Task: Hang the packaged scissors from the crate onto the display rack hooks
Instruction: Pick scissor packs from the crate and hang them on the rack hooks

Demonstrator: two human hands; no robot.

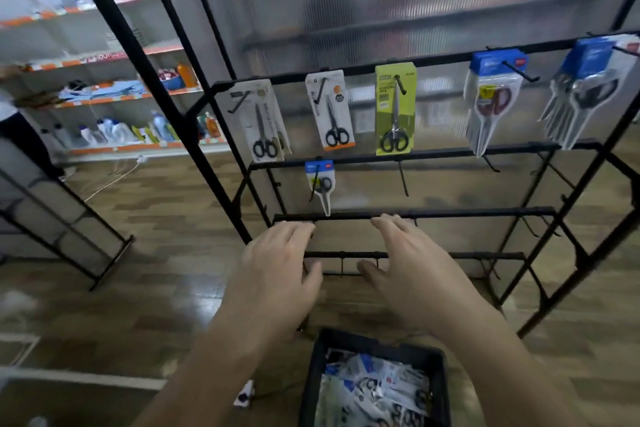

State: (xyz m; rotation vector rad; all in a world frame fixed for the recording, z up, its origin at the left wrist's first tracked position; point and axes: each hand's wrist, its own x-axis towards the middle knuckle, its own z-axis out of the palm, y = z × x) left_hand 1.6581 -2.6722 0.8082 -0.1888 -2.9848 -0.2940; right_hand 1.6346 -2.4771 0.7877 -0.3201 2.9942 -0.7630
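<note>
A black display rack (408,156) stands in front of me with several packaged scissors on its top-row hooks. One small blue-topped pack (320,184) hangs alone on the second row. My left hand (280,267) and my right hand (405,263) are held out empty, fingers straight, below that pack and in front of the lower bars. They touch nothing. A black crate (377,343) sits on the floor beneath my arms, holding several loose scissor packs (374,388).
Bare hooks (403,180) stick out of the second and lower bars. Store shelves (104,94) with bottles line the far left wall. Another black frame (69,236) leans at the left. A small pack (244,393) lies on the wooden floor beside the crate.
</note>
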